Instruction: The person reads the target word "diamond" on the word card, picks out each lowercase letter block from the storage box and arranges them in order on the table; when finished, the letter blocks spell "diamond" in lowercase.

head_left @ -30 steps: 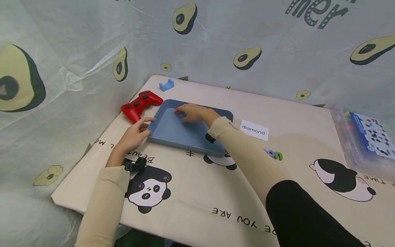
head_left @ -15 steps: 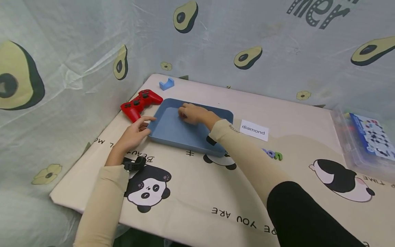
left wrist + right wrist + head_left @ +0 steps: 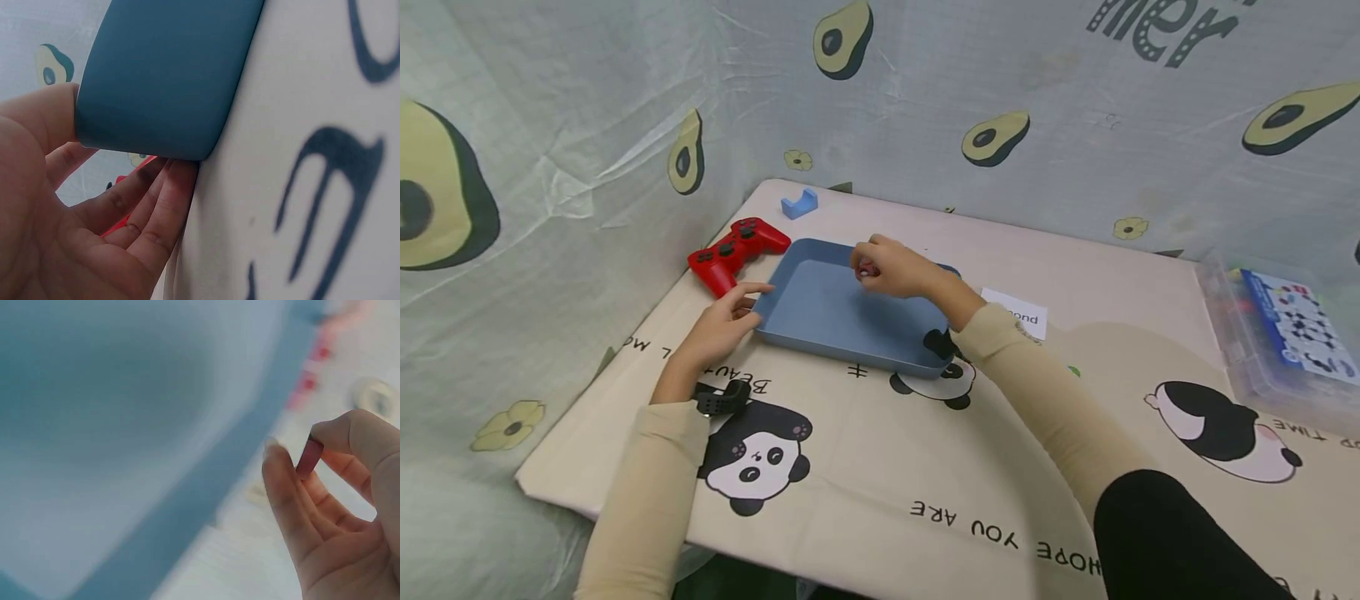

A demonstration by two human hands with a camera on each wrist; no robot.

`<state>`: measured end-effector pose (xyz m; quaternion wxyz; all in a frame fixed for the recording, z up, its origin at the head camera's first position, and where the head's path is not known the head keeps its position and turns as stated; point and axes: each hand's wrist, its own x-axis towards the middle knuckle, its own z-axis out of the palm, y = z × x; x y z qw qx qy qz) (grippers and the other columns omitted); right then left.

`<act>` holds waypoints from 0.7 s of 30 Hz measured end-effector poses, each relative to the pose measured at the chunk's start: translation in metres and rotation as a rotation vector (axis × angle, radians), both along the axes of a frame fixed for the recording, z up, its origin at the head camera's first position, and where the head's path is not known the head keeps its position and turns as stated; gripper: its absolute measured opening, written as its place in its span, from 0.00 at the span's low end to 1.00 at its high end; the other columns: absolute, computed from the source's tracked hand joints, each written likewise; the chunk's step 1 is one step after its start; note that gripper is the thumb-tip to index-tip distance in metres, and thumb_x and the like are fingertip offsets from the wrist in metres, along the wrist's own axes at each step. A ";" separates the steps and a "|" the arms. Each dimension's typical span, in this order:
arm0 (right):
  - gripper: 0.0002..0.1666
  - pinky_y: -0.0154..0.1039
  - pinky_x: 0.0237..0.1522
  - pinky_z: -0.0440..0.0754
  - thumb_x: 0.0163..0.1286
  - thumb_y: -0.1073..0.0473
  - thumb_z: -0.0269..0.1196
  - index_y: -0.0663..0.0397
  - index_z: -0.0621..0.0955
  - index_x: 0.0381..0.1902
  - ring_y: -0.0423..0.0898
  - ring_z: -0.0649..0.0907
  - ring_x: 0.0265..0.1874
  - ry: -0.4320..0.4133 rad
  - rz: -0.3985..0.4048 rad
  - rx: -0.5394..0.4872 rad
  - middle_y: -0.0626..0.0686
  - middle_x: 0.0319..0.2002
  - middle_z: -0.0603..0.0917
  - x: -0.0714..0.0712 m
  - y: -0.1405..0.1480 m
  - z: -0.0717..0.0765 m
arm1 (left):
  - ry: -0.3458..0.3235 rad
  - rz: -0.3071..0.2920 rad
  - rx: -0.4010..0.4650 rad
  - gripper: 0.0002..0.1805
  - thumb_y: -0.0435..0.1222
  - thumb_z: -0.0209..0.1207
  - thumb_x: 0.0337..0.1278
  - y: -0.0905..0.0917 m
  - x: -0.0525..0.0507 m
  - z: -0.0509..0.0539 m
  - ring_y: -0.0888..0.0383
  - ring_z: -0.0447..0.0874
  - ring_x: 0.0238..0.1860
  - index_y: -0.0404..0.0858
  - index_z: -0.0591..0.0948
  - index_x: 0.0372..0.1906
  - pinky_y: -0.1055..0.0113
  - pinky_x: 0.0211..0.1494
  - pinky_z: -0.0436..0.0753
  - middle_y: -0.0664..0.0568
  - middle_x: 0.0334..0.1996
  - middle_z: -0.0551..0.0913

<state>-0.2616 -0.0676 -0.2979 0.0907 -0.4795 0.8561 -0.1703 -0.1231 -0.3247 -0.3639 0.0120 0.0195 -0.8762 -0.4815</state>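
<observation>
My right hand [image 3: 901,268] is above the blue tray [image 3: 831,304], near its far side. Its thumb and fingers pinch a small red piece [image 3: 867,268]; most of it is hidden by the fingers in the head view. A narrow dark-red edge of this red piece [image 3: 310,456] shows between thumb and fingertips in the right wrist view. My left hand [image 3: 718,327] holds the left end of the tray. In the left wrist view, the left hand's thumb meets the rim of the tray [image 3: 162,81] while its other fingers lie against the lower edge by the tabletop.
Beyond the left hand lies a red game controller [image 3: 737,254], with a light blue bracket-like piece [image 3: 799,204] farther back. A white word card [image 3: 1032,321] and a green bit [image 3: 1074,370] are partly hidden by the right sleeve. A clear plastic box [image 3: 1232,333] stands right.
My right hand has lifted and moved right with the red piece pinched in it, its sleeve now covering part of the card. The left hand and tray stay put.
</observation>
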 end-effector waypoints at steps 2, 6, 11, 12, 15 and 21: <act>0.13 0.39 0.41 0.74 0.67 0.65 0.56 0.62 0.77 0.48 0.48 0.75 0.37 -0.007 -0.013 -0.105 0.57 0.44 0.73 0.008 0.022 0.012 | -0.005 -0.003 -0.003 0.27 0.32 0.45 0.63 0.001 -0.001 0.000 0.39 0.65 0.61 0.43 0.66 0.68 0.47 0.58 0.68 0.36 0.65 0.64; 0.11 0.39 0.42 0.78 0.65 0.65 0.57 0.61 0.79 0.44 0.47 0.79 0.38 0.004 -0.058 -0.269 0.55 0.43 0.75 0.032 0.075 0.032 | -0.014 -0.001 -0.017 0.26 0.33 0.44 0.64 0.002 0.000 0.002 0.38 0.65 0.62 0.43 0.65 0.68 0.47 0.57 0.68 0.36 0.65 0.64; 0.06 0.37 0.35 0.77 0.66 0.64 0.60 0.60 0.81 0.40 0.44 0.79 0.32 0.085 -0.205 -0.329 0.52 0.37 0.79 0.058 0.155 0.039 | -0.020 -0.011 -0.028 0.26 0.34 0.44 0.64 0.004 0.000 0.002 0.37 0.64 0.61 0.43 0.65 0.68 0.46 0.57 0.67 0.35 0.64 0.63; 0.06 0.36 0.33 0.77 0.67 0.63 0.60 0.59 0.81 0.39 0.44 0.78 0.30 0.090 -0.252 -0.324 0.51 0.36 0.80 0.063 0.171 0.039 | -0.021 -0.015 -0.030 0.26 0.34 0.44 0.65 0.005 0.000 0.002 0.37 0.64 0.61 0.43 0.64 0.69 0.45 0.58 0.67 0.34 0.64 0.63; 0.11 0.33 0.29 0.76 0.71 0.57 0.57 0.59 0.81 0.40 0.44 0.79 0.26 0.039 -0.412 -0.302 0.51 0.31 0.81 0.073 0.211 0.036 | -0.027 -0.025 -0.036 0.26 0.35 0.44 0.66 0.005 -0.001 0.003 0.36 0.63 0.62 0.43 0.64 0.69 0.44 0.58 0.66 0.33 0.64 0.63; 0.18 0.33 0.24 0.77 0.74 0.51 0.51 0.61 0.79 0.39 0.46 0.79 0.22 -0.106 -0.581 -0.255 0.54 0.25 0.80 0.078 0.266 0.021 | -0.016 -0.038 -0.043 0.26 0.35 0.44 0.66 0.004 0.000 0.002 0.35 0.62 0.62 0.41 0.63 0.69 0.43 0.58 0.65 0.31 0.65 0.61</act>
